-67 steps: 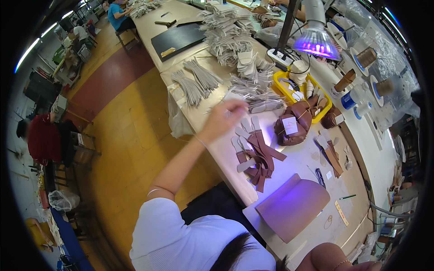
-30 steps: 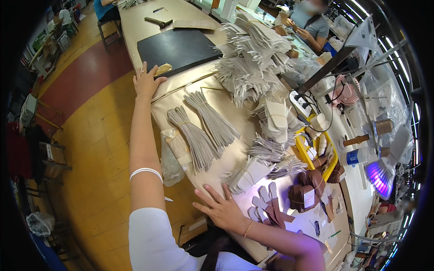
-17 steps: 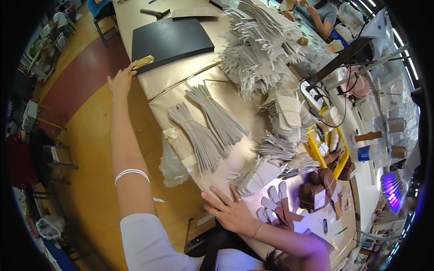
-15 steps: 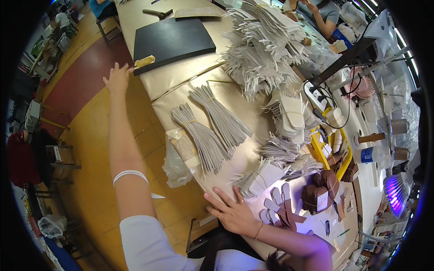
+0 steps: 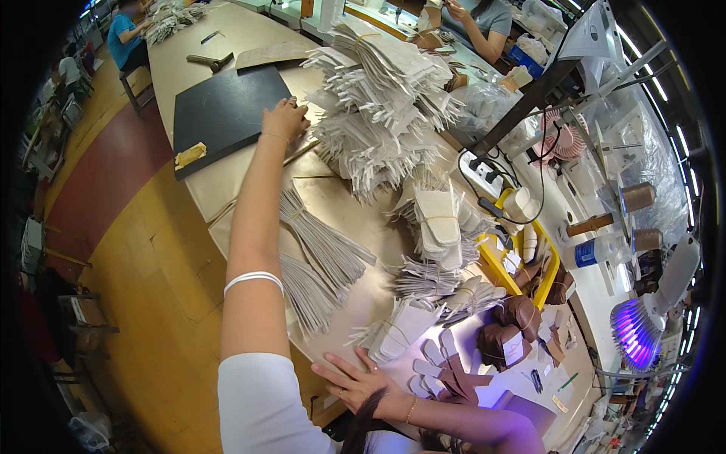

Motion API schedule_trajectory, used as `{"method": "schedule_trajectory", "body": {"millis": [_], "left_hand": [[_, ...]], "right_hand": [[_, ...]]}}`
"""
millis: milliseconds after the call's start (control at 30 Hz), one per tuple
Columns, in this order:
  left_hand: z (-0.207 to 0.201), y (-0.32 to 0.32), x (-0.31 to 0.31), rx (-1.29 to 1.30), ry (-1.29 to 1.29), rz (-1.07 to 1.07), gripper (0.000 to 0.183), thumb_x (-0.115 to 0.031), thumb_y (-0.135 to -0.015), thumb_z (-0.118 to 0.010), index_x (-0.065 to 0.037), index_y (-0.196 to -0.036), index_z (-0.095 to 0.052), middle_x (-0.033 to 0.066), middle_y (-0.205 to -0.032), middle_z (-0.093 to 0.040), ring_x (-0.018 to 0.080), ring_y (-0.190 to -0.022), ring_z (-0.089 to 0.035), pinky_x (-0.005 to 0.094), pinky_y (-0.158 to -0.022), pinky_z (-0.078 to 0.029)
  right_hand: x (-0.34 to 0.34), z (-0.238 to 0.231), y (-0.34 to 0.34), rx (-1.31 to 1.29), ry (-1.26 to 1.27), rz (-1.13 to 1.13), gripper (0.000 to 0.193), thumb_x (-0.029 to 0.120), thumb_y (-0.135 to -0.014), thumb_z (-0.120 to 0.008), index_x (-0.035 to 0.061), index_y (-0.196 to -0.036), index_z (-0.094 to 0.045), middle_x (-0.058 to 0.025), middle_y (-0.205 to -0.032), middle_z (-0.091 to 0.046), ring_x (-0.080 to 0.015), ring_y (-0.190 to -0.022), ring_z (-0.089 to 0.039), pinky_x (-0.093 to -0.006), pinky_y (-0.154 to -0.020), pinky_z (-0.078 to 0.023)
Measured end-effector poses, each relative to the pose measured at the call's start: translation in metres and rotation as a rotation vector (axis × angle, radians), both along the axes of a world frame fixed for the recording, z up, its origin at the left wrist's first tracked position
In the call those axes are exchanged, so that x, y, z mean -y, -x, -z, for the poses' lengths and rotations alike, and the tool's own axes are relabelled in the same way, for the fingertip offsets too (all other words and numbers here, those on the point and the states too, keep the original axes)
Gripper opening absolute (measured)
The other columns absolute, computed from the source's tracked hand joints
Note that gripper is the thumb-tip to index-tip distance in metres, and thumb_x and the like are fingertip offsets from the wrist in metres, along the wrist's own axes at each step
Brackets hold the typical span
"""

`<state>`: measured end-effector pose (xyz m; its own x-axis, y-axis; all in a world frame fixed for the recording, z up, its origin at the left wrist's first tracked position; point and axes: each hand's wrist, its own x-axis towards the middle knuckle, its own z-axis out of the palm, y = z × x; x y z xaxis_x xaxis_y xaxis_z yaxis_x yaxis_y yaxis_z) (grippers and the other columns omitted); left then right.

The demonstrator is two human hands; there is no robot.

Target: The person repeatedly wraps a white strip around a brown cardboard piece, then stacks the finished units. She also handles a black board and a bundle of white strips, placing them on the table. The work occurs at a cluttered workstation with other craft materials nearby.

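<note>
At the black slab's right end: the person's left hand (image 5: pixel 283 123) lies over the edge, reaching at arm's length across the table (image 5: pixel 257 30).
Slab from the left fingers: the black slab (image 5: pixel 227 113) stretches away to their left, its right end under or against the hand; the exact contact is hidden.
Slab's long axis: side to side, rising a little toward the right, so the left hand meets 1 short end.
Nearer hand: the left; the right hand (image 5: pixel 358 387) is well apart, down by the table's near edge.
Left fingers: loosely bent, thumb hidden; whether they grip the slab, the view cannot tell.
Right fingers: spread, palm down, no object visible in them, just beside a bundle of pale tabs (image 5: pixel 404 329).
Slab's look: flat, dark, thick enough to show a side face, with a dull sheen.
On its near left corner: 1 crumpled yellowish piece (image 5: pixel 190 156), material unclear.
Around the slab: a hammer (image 5: pixel 210 62) and a tan sheet (image 5: pixel 276 54) beyond it, a tall stack of pale strips (image 5: pixel 378 106) to its right.
</note>
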<state>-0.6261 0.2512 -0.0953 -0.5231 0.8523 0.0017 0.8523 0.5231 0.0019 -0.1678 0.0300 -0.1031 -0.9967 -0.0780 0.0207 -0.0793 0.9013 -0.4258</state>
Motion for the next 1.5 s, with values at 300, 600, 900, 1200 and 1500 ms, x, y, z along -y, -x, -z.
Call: {"method": "schedule_trajectory", "body": {"millis": [300, 600, 900, 1200, 1500], "left_hand": [[0.011, -0.028, 0.092, -0.267, -0.258, 0.253, 0.018, -0.020, -0.083, -0.054, -0.014, -0.099, -0.059, 0.0085, -0.128, -0.055, 0.0298, -0.117, -0.055, 0.0459, -0.082, -0.052], [-0.005, -0.006, 0.202, -0.016, -0.659, 0.231, 0.033, -0.006, -0.078, -0.055, -0.008, -0.111, -0.058, 0.0127, -0.127, -0.055, 0.0332, -0.117, -0.053, 0.0411, -0.099, -0.042], [0.061, 0.176, 0.292, 1.239, -0.933, -0.835, 0.067, -0.055, -0.085, -0.061, 0.001, -0.121, -0.052, 0.0219, -0.107, -0.059, 0.0301, -0.089, -0.065, 0.0376, -0.074, -0.054], [0.062, 0.118, 0.314, 1.395, -1.353, -0.892, 0.039, -0.027, -0.090, -0.063, -0.003, -0.117, -0.050, 0.0154, -0.094, -0.061, 0.0255, -0.072, -0.066, 0.0260, -0.051, -0.051], [0.047, 0.032, 0.371, 1.718, -1.396, -0.790, 0.033, -0.020, -0.086, -0.067, -0.003, -0.112, -0.055, 0.0147, -0.096, -0.063, 0.0277, -0.089, -0.066, 0.0384, -0.074, -0.056]], "right_hand": [[-0.001, -0.011, 0.003, 0.102, 0.028, -0.011, 0.014, 0.020, -0.082, -0.057, 0.0115, -0.091, -0.064, -0.0018, -0.154, -0.025, -0.0227, -0.143, -0.019, -0.0575, -0.113, -0.007], [0.003, -0.011, 0.004, 0.107, 0.010, 0.008, 0.016, 0.022, -0.085, -0.056, 0.0136, -0.091, -0.068, 0.0006, -0.154, -0.025, -0.0224, -0.143, -0.018, -0.0584, -0.112, -0.011], [-0.001, -0.011, 0.004, 0.119, -0.046, -0.014, 0.018, 0.025, -0.084, -0.057, 0.0157, -0.097, -0.066, 0.0016, -0.152, -0.029, -0.0201, -0.141, -0.023, -0.0600, -0.111, -0.008], [0.003, -0.006, -0.002, 0.056, -0.008, 0.015, 0.018, 0.024, -0.084, -0.055, 0.0146, -0.094, -0.067, 0.0013, -0.153, -0.026, -0.0193, -0.143, -0.018, -0.0570, -0.114, -0.004], [0.005, -0.008, -0.003, 0.077, -0.108, 0.010, 0.017, 0.029, -0.081, -0.059, 0.0183, -0.093, -0.067, 0.0030, -0.153, -0.027, -0.0192, -0.142, -0.019, -0.0574, -0.113, -0.005]]}}
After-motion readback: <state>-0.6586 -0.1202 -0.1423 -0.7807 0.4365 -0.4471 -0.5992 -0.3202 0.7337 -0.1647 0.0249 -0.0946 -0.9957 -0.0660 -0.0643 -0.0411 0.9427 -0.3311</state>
